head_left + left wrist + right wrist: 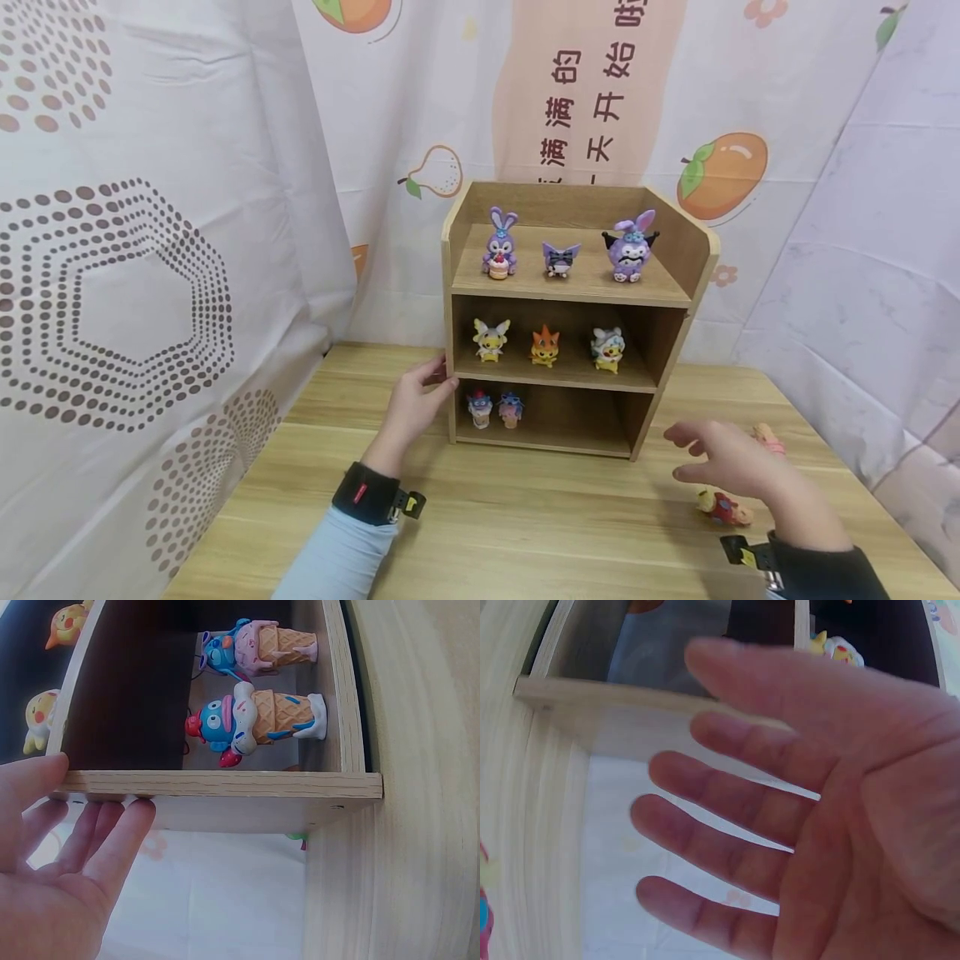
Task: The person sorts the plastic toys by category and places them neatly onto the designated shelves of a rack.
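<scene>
A three-tier wooden display shelf point(555, 379) stands on the table. My left hand point(412, 404) touches its left side panel, the thumb at the front edge and the fingers against the outer face. Two ice-cream-cone figurines point(281, 716) stand at the left of the bottom tier. My right hand point(727, 458) hovers to the right of the shelf, fingers spread and holding nothing. Near it on the table lies a red-and-yellow figurine point(723, 507). Another figurine, pink and tan point(768, 440), is partly hidden behind the hand.
Three purple figurines, among them a rabbit with a cake point(500, 246), stand on the top tier. The middle tier holds three more, with an orange one point(545, 346) at its centre. Printed curtains point(420, 100) hang behind and beside the wooden table point(525, 533).
</scene>
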The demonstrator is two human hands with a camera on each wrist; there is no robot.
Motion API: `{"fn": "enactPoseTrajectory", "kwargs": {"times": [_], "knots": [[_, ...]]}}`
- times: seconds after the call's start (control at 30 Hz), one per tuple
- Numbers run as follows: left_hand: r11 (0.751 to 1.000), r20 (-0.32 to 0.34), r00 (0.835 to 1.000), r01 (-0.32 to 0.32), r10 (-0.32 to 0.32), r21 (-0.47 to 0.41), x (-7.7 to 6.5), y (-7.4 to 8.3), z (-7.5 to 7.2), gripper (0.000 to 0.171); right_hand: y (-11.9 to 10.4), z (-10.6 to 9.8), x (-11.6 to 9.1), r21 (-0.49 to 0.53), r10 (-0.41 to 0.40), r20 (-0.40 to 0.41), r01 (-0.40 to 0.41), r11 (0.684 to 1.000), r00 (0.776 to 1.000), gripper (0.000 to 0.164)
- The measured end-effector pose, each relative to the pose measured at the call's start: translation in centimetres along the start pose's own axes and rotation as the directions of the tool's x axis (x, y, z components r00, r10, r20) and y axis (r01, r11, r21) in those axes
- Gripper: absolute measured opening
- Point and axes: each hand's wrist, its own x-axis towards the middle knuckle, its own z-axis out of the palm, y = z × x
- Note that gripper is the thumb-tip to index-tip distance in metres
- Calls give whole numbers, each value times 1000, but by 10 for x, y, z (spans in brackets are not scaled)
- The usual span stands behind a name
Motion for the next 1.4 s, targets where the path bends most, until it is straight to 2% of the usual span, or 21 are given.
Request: {"fn": "enactPoseTrajectory", "kwargs": {"times": [0.27, 0.53, 0.67, 0.87, 1.03, 1.13, 1.27, 1.4], "knots": [[999, 7, 999, 33, -33, 5, 0, 1, -1, 48, 16, -3, -11, 58, 2, 74, -6, 998, 997, 52], [1000, 8, 1000, 17, -17, -3, 0, 2, -1, 48, 35, 0, -22, 102, -18, 104, 7, 995, 994, 52], [1000, 10, 1000, 23, -23, -5, 0, 1, 0, 48, 44, 1, -28, 150, 4, 141, -26, 988, 990, 53], [999, 15, 999, 39, -39, 0, 0, 3, -1, 49, 54, 3, -34, 159, 61, 184, -91, 983, 981, 53], [999, 11, 999, 32, -32, 8, 0, 2, -2, 48, 61, 6, -37, 181, 154, 231, -197, 963, 961, 52], [1000, 4, 1000, 23, -23, 13, 0, 1, -1, 48, 65, 7, -38, 209, 163, 266, -222, 952, 950, 51], [1000, -2, 1000, 1, -1, 12, 0, 0, 0, 48, 69, 12, -39, 233, 123, 267, -187, 954, 956, 50], [1000, 0, 1000, 16, -16, 3, 0, 1, 0, 48, 72, 19, -39, 252, 70, 247, -134, 958, 967, 48]]}}
